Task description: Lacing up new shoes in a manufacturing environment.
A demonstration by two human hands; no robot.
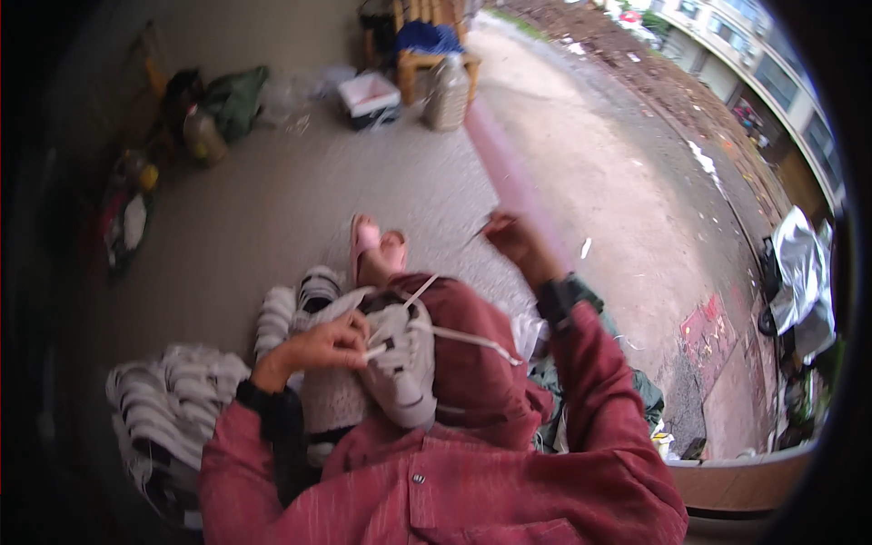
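A white lace-up shoe rests on my lap, its toe toward my body. My left hand is beside it, thumb and fingers pinched on a short white piece of shoelace at the shoe's side. One loose lace end trails across my right thigh, and another lace strand sticks up from the shoe's opening. Raised apart from the shoe, my right hand is closed around a thin, dark, pointed tool; blur hides its exact kind.
More white shoes are piled at my left, with others close by my leg. Ahead stand a white box, a large plastic jug and a wooden chair. Green cloth or bags lie by my right side.
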